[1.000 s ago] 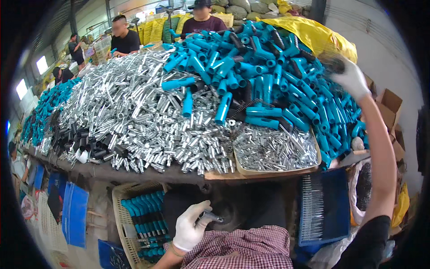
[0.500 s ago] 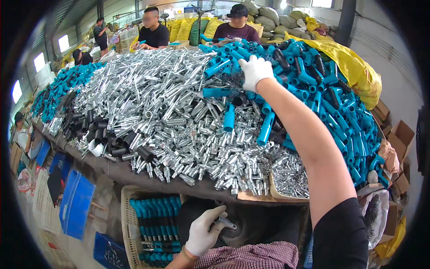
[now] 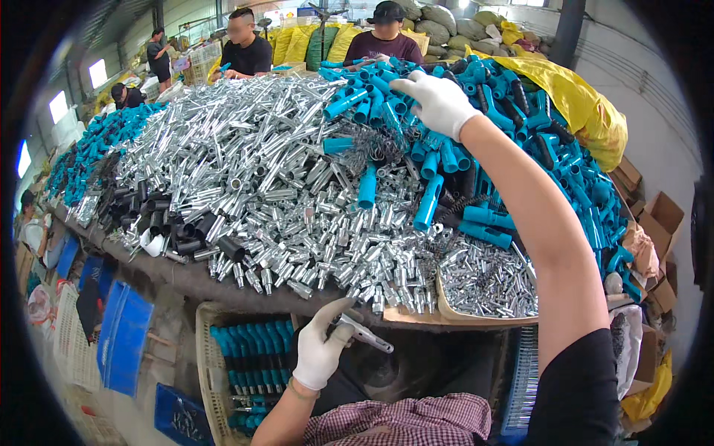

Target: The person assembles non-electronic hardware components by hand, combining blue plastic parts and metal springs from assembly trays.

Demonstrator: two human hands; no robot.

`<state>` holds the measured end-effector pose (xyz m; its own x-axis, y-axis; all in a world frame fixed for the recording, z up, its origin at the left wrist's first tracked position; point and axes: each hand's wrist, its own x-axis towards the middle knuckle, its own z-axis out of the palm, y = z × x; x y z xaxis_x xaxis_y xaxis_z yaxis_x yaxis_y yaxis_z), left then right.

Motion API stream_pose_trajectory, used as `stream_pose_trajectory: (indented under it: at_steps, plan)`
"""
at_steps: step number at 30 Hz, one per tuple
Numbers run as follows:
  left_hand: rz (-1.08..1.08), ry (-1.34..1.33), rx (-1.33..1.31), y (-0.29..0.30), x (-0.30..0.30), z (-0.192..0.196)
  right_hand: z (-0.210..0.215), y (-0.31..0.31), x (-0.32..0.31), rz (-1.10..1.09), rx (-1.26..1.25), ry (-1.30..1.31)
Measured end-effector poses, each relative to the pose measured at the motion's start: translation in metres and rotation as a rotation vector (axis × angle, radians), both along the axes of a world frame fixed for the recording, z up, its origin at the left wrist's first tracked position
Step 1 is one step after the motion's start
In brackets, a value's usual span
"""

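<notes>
My left hand [image 3: 322, 346], in a white glove, is closed around a silver metal shaft [image 3: 364, 334] with a hole near its free end, held in front of the table edge. Over at the right, my right hand [image 3: 437, 104], also gloved, is stretched across the heap of teal plastic handles [image 3: 513, 111]. Its forefinger and thumb are apart, and I see nothing held between them. Just left of it lie tangled thin springs [image 3: 372, 145] and a loose teal tube [image 3: 367, 186]. Silver metal fittings [image 3: 335, 245] are heaped between my two hands.
Silver rods [image 3: 230, 149] and black sleeves [image 3: 160, 215] fill the left of the table. A shallow box of small pins [image 3: 487, 286] sits at the front edge. Below, a cream crate [image 3: 204, 372] holds assembled teal-and-black pieces. Other people work across the table.
My left hand has risen toward the table edge, and the metal shaft now shows more of its length. My right hand has shifted slightly right, and its forefinger is more extended. The view has shifted slightly.
</notes>
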<state>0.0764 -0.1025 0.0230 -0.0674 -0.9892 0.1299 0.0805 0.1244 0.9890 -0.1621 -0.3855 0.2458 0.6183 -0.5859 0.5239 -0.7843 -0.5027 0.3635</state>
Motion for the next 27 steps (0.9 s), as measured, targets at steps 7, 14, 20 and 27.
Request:
stream_pose_trajectory:
  at_steps: [7,14,20,27]
  plan:
    - [0.091,0.050,-0.015,-0.003,0.005,-0.004,-0.040,0.082,0.031,0.346,0.008,0.175]
    - [0.193,0.249,-0.007,-0.033,0.012,-0.012,-0.105,0.081,0.003,0.399,0.034,0.365]
    - [0.184,0.237,0.000,-0.033,0.011,-0.013,-0.098,0.081,-0.001,0.264,0.190,0.390]
    - [0.166,0.224,0.002,-0.028,0.008,-0.008,-0.092,0.077,-0.014,0.275,0.092,0.451]
